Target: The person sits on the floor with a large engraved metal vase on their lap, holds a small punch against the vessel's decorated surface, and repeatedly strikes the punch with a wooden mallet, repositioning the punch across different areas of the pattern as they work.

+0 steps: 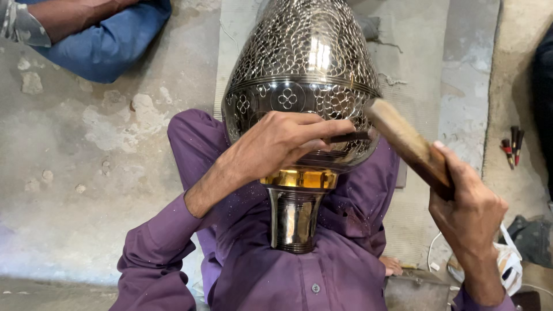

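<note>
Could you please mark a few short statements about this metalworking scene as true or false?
1. The left hand holds a thin dark chisel against the pierced metal vase. True.
2. The right hand is empty. False: it grips a wooden mallet.
3. The vase has a gold-coloured band above its neck. True.
4. The person's sleeves are blue. False: they are purple; the blue cloth belongs to someone nearby.

Glossy pierced metal vase (302, 63), polished brass band (299, 178), seemingly wooden mallet (406, 144), rough concrete floor (86, 173)
</note>
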